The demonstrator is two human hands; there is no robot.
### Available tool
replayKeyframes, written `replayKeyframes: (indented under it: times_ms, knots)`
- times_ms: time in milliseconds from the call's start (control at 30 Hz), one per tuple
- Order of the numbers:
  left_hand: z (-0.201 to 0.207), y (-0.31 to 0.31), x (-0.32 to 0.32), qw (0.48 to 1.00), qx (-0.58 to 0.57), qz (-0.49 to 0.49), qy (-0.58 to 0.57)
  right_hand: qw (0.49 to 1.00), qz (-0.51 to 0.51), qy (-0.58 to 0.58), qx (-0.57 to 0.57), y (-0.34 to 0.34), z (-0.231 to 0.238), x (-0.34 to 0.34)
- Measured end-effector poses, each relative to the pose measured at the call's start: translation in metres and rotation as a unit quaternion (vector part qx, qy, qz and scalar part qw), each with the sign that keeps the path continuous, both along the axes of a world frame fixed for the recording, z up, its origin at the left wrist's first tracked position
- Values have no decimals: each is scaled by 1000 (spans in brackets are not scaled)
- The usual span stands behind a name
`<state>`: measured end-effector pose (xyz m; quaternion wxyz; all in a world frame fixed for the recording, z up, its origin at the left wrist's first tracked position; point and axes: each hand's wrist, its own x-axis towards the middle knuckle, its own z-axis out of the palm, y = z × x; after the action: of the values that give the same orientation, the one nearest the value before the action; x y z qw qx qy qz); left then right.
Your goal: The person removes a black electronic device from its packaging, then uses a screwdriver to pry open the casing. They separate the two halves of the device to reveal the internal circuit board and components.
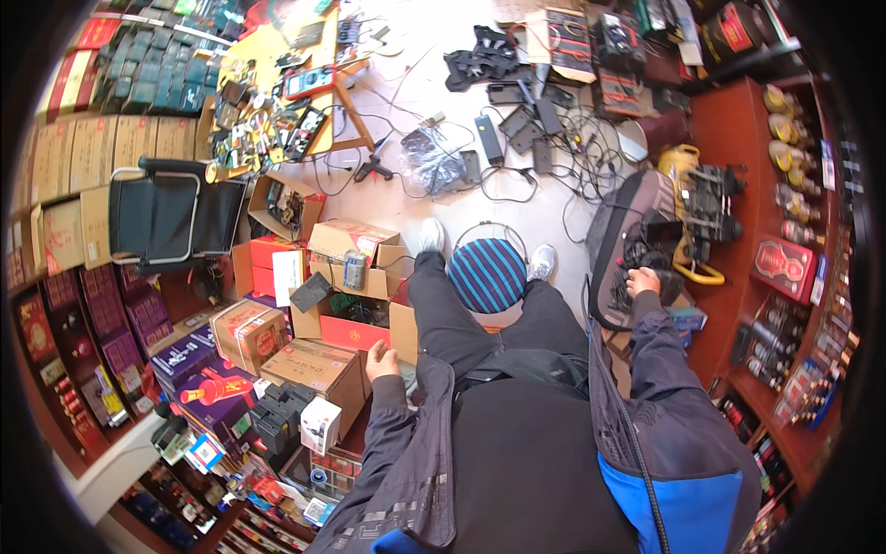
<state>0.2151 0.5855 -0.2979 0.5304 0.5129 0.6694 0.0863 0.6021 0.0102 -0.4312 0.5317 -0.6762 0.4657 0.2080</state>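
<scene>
Fingers of left hand (381,361) and right hand (643,282) curled, grip undeterminable; handling at black bag (616,226) edge apparently required firm hold.

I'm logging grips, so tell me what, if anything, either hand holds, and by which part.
The left hand shows nothing in it. The right hand is curled near the black case; whether it grips anything cannot be told.

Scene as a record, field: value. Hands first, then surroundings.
left hand: near open cardboard box, nothing visible in it
right hand: at black case, fingers curled, grip unclear
front center: round striped stool
farther ahead: black adapter, cable tangle
left side: black chair, cluttered yellow table
right side: red-brown shelf
</scene>
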Motion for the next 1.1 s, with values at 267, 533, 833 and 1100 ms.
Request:
replayKeyframes:
  times_ms: [267,533,833,1100]
  knots:
    - [-83,91,103,993,-103,52,-38,990,96,-65,-81,123,46,133]
    - [-120,195,224,981,-119,15,-150,934,312,-116,-127,308,68,163]
    - [-188,139,307,973,-154,-118,-129,859,503,-90,-32,462,-28,171]
    - [-326,136,404,934,-179,-284,-123,825,547,-139,32,536,-139,181]
